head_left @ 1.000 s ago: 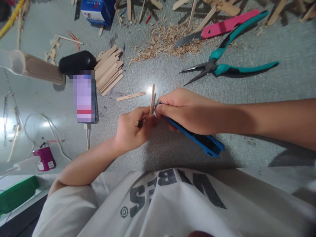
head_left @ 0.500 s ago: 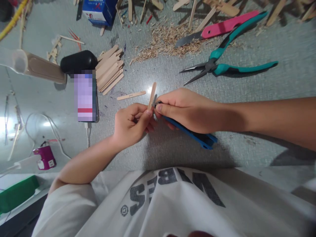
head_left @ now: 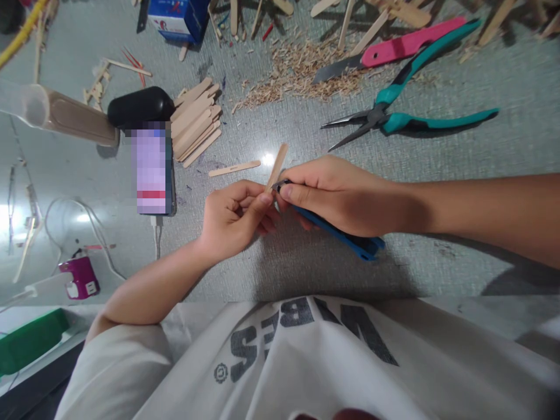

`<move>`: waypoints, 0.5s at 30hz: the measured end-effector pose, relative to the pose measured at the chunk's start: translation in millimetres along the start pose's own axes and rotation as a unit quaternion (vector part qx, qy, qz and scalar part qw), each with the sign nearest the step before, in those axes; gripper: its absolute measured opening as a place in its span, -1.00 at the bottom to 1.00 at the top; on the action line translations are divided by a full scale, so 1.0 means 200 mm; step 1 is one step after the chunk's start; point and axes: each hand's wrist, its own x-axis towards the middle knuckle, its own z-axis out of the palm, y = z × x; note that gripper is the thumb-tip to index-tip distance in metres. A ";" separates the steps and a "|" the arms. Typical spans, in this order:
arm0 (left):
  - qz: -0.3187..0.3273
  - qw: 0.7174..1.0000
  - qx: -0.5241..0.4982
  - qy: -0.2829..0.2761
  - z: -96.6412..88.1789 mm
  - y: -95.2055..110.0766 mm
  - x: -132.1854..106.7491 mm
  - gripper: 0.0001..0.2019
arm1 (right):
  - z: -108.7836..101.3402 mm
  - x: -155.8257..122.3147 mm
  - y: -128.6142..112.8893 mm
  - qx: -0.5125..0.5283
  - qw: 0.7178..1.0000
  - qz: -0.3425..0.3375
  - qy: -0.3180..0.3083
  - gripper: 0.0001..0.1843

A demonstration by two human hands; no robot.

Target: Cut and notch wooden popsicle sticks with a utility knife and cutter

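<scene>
My left hand (head_left: 234,219) pinches the lower end of a wooden craft stick (head_left: 277,165), which leans up and to the right. My right hand (head_left: 336,192) is wrapped round a blue utility knife (head_left: 345,236), its blade tip against the stick just above my left fingers. Both hands hover over the grey table (head_left: 306,134) near its front edge. A second loose stick (head_left: 234,169) lies flat just left of the held one.
A stack of craft sticks (head_left: 195,121) and a phone (head_left: 151,172) on a cable lie at the left. Teal pliers (head_left: 406,119), a pink-handled knife (head_left: 394,46) and wood shavings (head_left: 297,73) lie further back. A blue box (head_left: 175,17) and a purple plug (head_left: 79,279) are also there.
The stick in my left hand has tilted from nearly upright to leaning right. My left fingers have shifted on it, and the knife hand has moved slightly right.
</scene>
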 end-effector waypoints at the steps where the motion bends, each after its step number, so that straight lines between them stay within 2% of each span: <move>1: 0.001 1.000 -0.002 0.004 0.00 0.00 0.00 -0.52 | 0.00 0.00 0.00 0.000 1.000 0.003 0.003 -0.56; 10: -0.024 1.000 -0.004 0.012 0.02 0.00 -0.01 -0.48 | 0.02 -0.01 -0.01 -0.002 0.999 0.024 0.046 -0.59; 15: -0.035 0.999 -0.004 0.028 0.02 0.00 -0.01 -0.44 | 0.02 0.00 -0.02 -0.015 0.998 0.040 0.040 -0.60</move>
